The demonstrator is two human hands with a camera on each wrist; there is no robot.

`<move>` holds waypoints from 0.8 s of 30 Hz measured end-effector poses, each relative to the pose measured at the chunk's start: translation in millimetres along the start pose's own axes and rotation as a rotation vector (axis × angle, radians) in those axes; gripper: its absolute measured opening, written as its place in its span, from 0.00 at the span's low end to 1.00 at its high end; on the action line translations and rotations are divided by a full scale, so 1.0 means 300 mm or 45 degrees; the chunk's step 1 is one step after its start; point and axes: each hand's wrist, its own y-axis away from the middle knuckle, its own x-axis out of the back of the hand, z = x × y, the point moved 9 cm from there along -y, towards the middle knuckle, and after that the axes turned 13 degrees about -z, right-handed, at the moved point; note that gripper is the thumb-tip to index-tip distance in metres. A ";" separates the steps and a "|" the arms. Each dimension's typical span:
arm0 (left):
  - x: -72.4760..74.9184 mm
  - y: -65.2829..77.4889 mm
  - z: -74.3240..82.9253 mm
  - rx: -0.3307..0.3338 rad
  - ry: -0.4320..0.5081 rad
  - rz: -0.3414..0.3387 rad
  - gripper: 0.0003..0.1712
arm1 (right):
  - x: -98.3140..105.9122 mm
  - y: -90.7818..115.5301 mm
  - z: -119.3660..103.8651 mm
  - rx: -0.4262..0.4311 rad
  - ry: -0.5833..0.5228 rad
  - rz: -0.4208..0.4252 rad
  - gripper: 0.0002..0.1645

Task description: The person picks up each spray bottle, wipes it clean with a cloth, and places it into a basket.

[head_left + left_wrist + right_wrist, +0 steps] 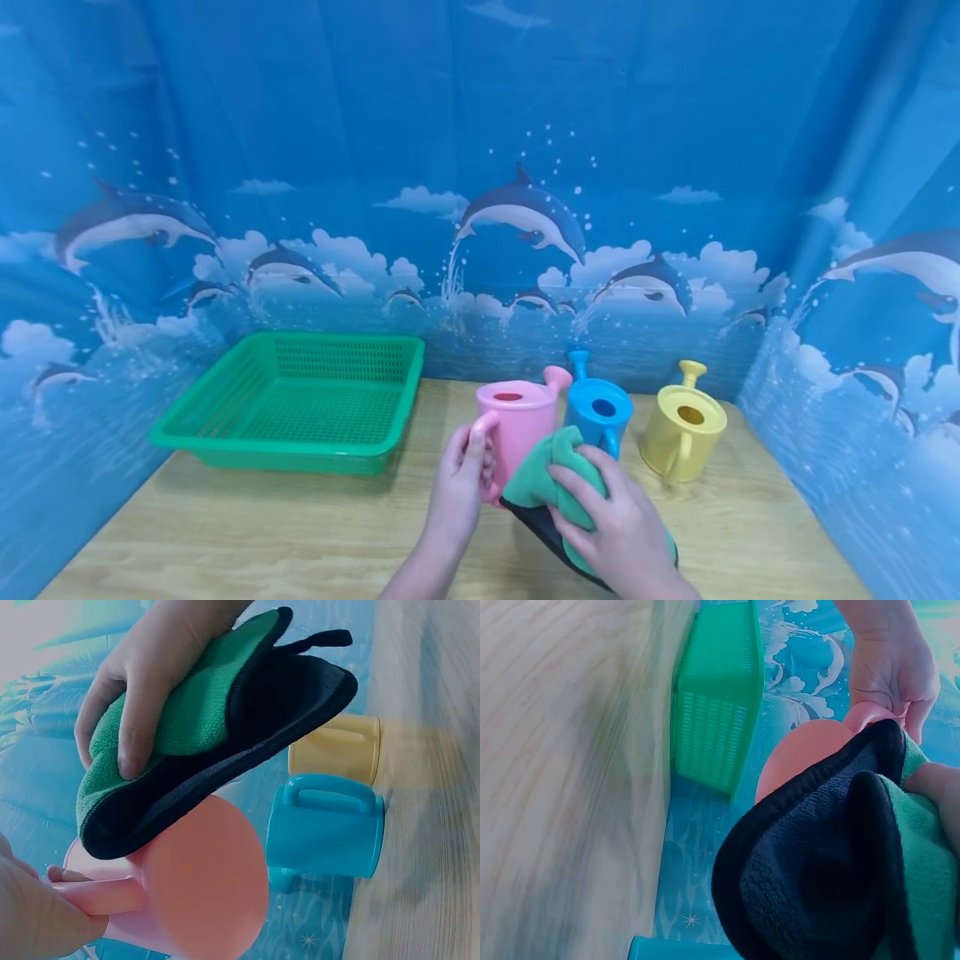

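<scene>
My left hand (463, 475) grips the handle of a pink watering can (517, 421), its fingers curled round it. The can is held up off the table, its underside showing in the left wrist view. In my right hand (618, 517) is a bunched cleaning cloth (551, 475), green on one face and dark on the other. The cloth touches the side of the pink can. Just behind the cloth stands a blue watering can (600, 400), partly hidden by it. A yellow watering can (684, 429) stands upright farther right, apart from both hands.
A green plastic basket (292, 446) with slotted walls sits at the back left of the wooden table (300, 533). Behind and at both sides hangs a blue dolphin-print curtain (420, 125), close to the table's back edge.
</scene>
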 end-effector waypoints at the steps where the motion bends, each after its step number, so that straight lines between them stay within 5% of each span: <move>1: 0.001 0.001 0.003 -0.005 -0.025 0.004 0.18 | 0.001 -0.003 -0.001 0.004 -0.001 0.003 0.27; 9: -0.003 0.001 0.001 0.006 -0.135 -0.010 0.19 | 0.002 -0.028 0.017 -0.030 -0.016 0.013 0.27; 24: -0.013 0.001 -0.005 -0.045 -0.077 -0.013 0.18 | 0.039 -0.092 0.033 -0.052 0.000 0.160 0.26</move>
